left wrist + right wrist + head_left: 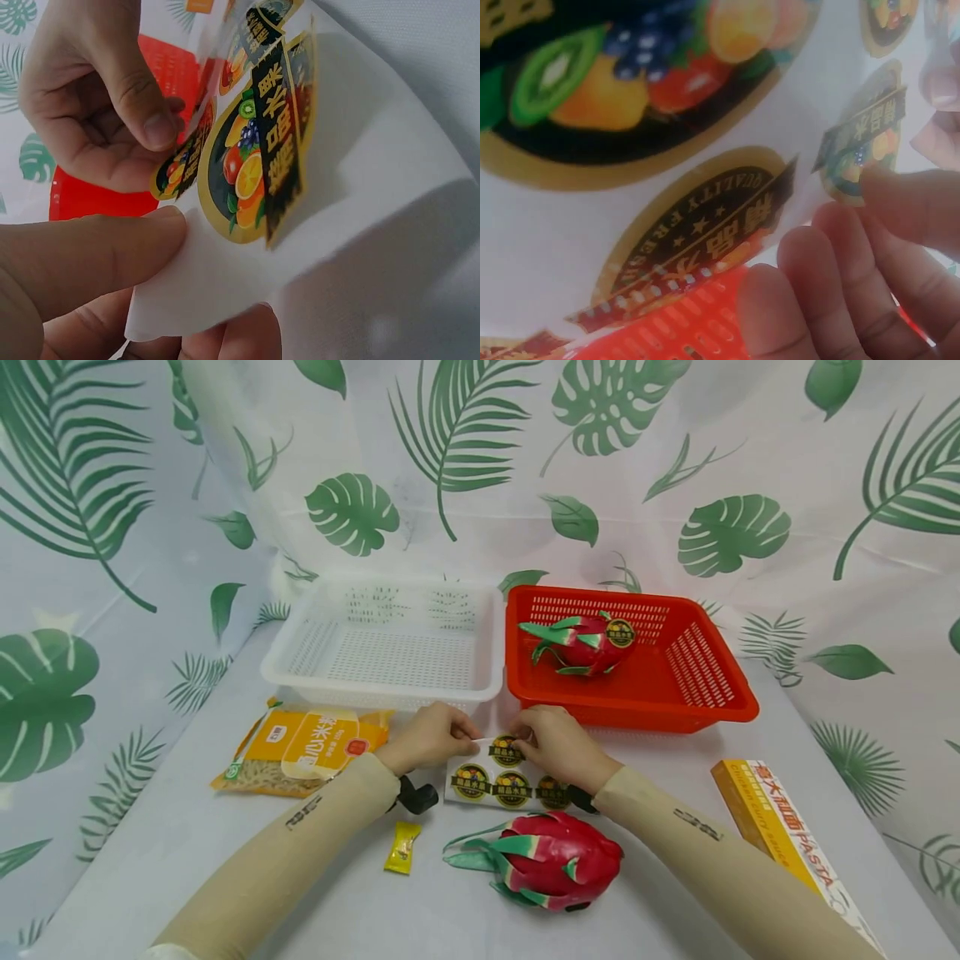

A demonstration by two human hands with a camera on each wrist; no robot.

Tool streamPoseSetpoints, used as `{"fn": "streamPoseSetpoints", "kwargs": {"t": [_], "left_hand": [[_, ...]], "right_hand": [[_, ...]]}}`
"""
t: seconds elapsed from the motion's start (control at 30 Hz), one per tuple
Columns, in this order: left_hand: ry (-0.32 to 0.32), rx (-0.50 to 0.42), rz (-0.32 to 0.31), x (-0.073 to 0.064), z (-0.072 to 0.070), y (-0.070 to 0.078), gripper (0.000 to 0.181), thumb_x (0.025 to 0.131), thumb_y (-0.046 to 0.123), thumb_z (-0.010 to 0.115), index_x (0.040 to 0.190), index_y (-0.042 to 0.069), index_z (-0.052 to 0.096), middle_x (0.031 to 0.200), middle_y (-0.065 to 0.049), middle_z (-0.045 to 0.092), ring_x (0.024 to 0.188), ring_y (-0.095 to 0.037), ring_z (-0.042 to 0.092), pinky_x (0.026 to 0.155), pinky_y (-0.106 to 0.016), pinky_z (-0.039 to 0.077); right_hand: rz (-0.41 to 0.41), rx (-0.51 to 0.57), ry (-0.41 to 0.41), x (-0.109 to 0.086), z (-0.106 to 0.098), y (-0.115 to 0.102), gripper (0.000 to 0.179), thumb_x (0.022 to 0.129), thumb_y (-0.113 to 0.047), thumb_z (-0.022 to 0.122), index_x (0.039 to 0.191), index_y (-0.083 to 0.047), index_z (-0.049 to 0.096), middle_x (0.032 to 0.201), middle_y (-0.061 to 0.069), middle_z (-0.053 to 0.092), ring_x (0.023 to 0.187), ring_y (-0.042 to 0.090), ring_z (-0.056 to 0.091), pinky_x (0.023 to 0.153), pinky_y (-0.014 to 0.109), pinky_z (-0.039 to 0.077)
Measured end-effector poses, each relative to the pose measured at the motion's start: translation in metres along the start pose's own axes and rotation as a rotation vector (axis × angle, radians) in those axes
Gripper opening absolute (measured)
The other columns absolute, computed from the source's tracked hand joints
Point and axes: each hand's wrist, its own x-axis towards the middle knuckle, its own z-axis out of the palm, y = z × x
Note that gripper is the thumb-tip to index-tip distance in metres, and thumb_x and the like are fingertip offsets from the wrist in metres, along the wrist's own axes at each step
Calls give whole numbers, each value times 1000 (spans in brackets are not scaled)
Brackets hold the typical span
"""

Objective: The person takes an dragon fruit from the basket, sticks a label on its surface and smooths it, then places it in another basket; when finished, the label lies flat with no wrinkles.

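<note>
A white sheet of round black-and-gold fruit stickers (pixel 459 795) is held up above the table. My left hand (pixel 431 737) pinches its left edge between thumb and fingers. On the other side my right hand (pixel 561 745) pinches the rim of one sticker (pixel 180 166) near the sheet's far edge; how far that sticker is off the backing cannot be told. In the right wrist view, my right thumb (pixel 911 202) presses on the lower end of this sticker. A red dragon fruit (pixel 558 860) with green scales lies just in front of the sheet.
At the back stand a white basket (pixel 382 692) and a red basket (pixel 637 712), which holds another dragon fruit (pixel 588 647) bearing a round sticker. An orange food bag (pixel 300 752) and a small yellow packet (pixel 402 847) lie left, a pasta box (pixel 787 835) right.
</note>
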Motion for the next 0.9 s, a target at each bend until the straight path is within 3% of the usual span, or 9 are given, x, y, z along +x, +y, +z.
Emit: {"fn": "streamPoseSetpoints", "kwargs": {"t": [0.37,0.73,0.9], "left_hand": [[15,11,-1,1,4,0,15,91,10,79,104,4,80,93,-6,79,77,-9,63,70,-18,50],[36,20,12,7,5,-6,15,91,9,76,104,4,80,92,-7,79,76,-9,64,68,-18,50],[49,44,18,8,6,-8,17,90,11,77,105,4,80,92,-7,79,77,-11,66,69,-20,53]], "right_hand": [[-34,2,63,-4,1,2,3,91,-8,78,91,-5,76,86,4,72,77,16,60,78,35,60],[-81,31,117,-12,-7,4,4,91,-6,77,93,-4,75,87,4,72,78,15,62,75,33,58],[-66,53,124,-18,-13,3,5,91,-4,77,93,-8,75,90,4,73,80,15,63,77,34,60]]}}
